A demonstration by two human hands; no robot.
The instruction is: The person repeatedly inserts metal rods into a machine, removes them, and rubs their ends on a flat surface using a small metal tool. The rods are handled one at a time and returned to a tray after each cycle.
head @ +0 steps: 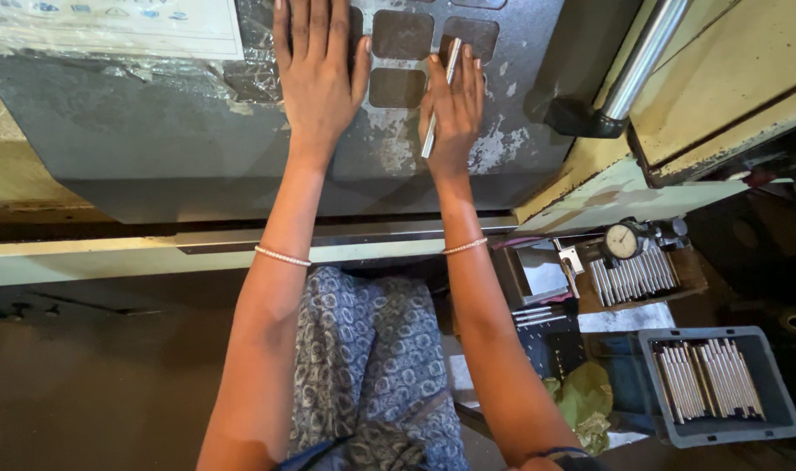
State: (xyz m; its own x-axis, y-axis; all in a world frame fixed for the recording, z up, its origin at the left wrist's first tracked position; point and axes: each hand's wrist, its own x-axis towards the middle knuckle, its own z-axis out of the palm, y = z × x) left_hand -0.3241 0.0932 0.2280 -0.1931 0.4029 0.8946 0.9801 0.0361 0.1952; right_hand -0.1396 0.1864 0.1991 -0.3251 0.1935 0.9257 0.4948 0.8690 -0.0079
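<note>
Left hand [318, 74] fingertips cut off by top edge. Panel buttons [402, 35] partly covered by both hands. Dial gauge [623, 241] face too small to read.

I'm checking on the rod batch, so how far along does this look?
Looks done: rods lie in the grey bin and in a row under the dial gauge, though whether they're finished is unclear. In hand: the right hand holds one rod at the panel; the left hand presses it. What's left can't be told.

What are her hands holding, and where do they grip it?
The right hand holds a thin metal rod along its middle, under the fingers. The left hand lies flat, holding nothing.
</note>
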